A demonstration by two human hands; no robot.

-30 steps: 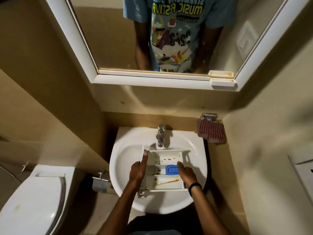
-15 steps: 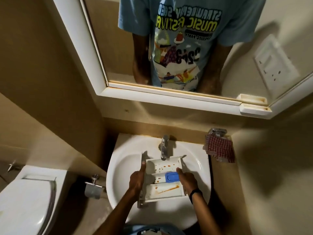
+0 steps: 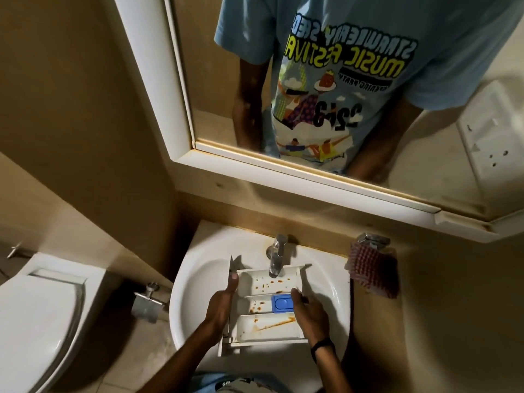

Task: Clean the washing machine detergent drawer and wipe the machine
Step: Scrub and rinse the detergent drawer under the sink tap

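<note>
Both hands, left hand (image 3: 219, 304) and right hand (image 3: 310, 313), grip the stained detergent drawer (image 3: 265, 304) by its sides over the washbasin (image 3: 192, 282), beneath the dry tap (image 3: 276, 255); rinsing looks next, needing water turned on.

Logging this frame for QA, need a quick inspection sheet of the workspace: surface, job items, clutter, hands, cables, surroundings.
Surface: white washbasin, dry as far as can be seen; no water seen running from the tap.
Job's things: detergent drawer held over the basin under the tap spout; orange-brown stains in all three compartments; blue insert in the middle one.
Clutter: red checked cloth hanging right of the basin.
Hands: left hand has a grip on the drawer's left wall, right hand on its right wall; black band on the right wrist.
Cables: nothing seen.
Surroundings: mirror above, toilet to the left, wall valve between toilet and basin.
</note>
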